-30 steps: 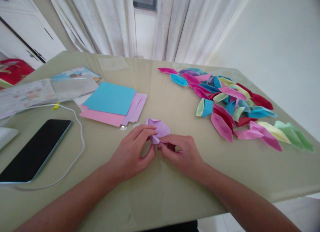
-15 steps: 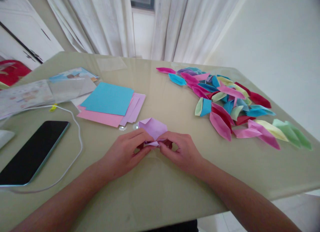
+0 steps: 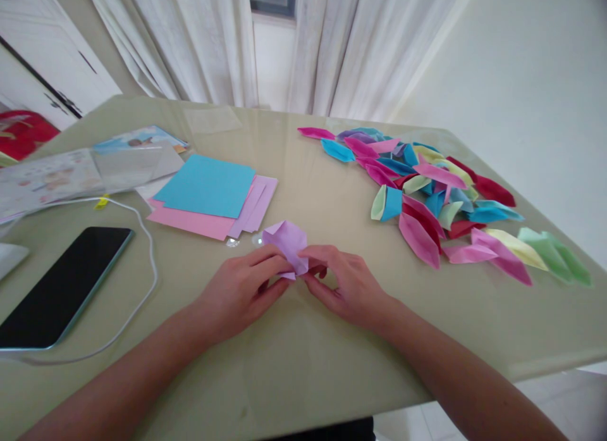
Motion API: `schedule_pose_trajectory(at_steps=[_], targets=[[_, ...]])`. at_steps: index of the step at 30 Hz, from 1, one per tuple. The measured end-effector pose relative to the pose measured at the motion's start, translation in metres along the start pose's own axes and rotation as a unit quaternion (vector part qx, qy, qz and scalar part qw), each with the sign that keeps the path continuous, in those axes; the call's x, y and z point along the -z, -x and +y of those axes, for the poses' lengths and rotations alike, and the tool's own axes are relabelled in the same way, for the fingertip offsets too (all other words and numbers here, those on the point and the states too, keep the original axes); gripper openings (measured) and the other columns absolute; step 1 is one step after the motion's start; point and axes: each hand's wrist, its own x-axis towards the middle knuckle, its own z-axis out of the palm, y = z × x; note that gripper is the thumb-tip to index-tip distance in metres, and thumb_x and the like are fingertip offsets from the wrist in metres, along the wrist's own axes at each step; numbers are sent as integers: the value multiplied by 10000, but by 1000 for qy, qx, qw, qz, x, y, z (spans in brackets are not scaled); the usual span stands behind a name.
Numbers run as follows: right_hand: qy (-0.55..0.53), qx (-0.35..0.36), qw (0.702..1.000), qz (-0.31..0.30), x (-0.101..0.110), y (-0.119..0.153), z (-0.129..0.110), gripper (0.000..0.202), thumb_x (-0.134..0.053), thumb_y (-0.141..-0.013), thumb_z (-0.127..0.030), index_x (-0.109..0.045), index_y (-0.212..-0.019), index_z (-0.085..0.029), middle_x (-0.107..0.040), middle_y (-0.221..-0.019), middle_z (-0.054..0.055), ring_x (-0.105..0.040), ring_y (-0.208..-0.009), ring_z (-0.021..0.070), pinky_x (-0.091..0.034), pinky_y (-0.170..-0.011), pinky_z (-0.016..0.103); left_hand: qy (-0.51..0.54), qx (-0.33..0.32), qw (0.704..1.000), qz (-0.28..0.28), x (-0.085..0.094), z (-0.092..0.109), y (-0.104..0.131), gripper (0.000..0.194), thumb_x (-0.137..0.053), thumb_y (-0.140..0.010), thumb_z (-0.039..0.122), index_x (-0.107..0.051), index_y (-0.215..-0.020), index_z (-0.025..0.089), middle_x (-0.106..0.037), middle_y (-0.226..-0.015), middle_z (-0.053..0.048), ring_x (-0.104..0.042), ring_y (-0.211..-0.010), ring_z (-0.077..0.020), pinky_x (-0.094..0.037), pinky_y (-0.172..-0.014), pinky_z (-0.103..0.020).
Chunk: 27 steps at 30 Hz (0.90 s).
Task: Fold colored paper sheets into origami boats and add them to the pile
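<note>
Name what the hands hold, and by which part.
A folded purple paper: the left hand holds its near left edge, the right hand its right edge.

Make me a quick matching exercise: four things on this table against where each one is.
1. Partly folded lilac paper
2. Square blue paper sheet
3. Rectangular black-screened phone
4. Multicoloured folded-paper pieces

A. Inside the white cable's curve
B. Spread along the table's right side
C. Between left hand and right hand
D. Atop pink paper

Pairs: 1-C, 2-D, 3-A, 4-B
</note>
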Motion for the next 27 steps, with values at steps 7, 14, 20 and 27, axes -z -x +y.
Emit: schedule_pose_trajectory(at_steps=[7, 14, 20, 27], targets=[[-53, -39, 997, 28, -2, 2, -2, 533, -673, -1036, -220, -419, -1499, -295, -794, -1116, 50, -777, -804, 157, -618, -767, 299, 61, -18, 996, 66, 3, 5, 1, 118, -599, -1038, 168, -691, -1081, 228, -732, -1035, -30, -695, -878, -154, -526, -768, -265], [-68, -12, 995, 72, 2, 1, -6, 632, -784, -974, -385, -457, -1499, -257, -744, -1107, 61, -693, -786, 150, -571, -715, 284, 315, 128, 928, 152, 1, 27, 2, 405, -535, -1091, 342, -629, -725, 196, -612, -731, 18, -539, -567, -80, -449, -542, -214], [-70, 4, 992, 105, 7, -4, -12, 172, -692, -1014, -182, -676, -1186, -188, -724, -962, 39, -652, -784, 126, -544, -707, 245, 372, 176, 900, 142, -5, 28, -4, 123, -694, -1001, 293, -758, -934, 213, -699, -644, 35, -618, -539, -92, -491, -506, -175], [-66, 32, 988, 139, 7, -4, -12, 222, -723, -964, -99, -710, -1177, -161, -758, -1009, 68, -659, -798, 130, -554, -689, 239, 292, 136, 931, 169, -8, 25, -1, 76, -787, -926, 231, -790, -1002, 229, -813, -908, -7, -749, -756, -133, -597, -652, -200]])
